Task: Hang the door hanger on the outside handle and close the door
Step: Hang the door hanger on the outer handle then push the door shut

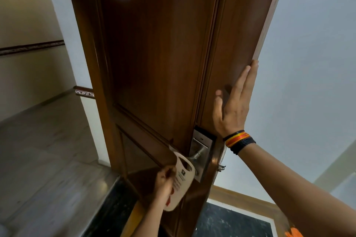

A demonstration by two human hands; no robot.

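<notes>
A dark brown wooden door (159, 59) stands partly open, its edge towards me. On its outer face a silver lever handle (194, 157) sits on a metal lock plate (202, 146). A cream door hanger (180, 181) with small print and red marks has its hole at the tip of the lever. My left hand (163, 183) grips the hanger's left edge from below. My right hand (234, 102), with coloured thread bands on the wrist, lies flat with fingers spread against the door near its edge, above the lock.
A corridor with a grey tiled floor (44, 152) and cream walls opens on the left. A black threshold strip (107, 209) runs under the door. A white wall (312, 63) and dark floor with wooden skirting (240, 198) lie on the right.
</notes>
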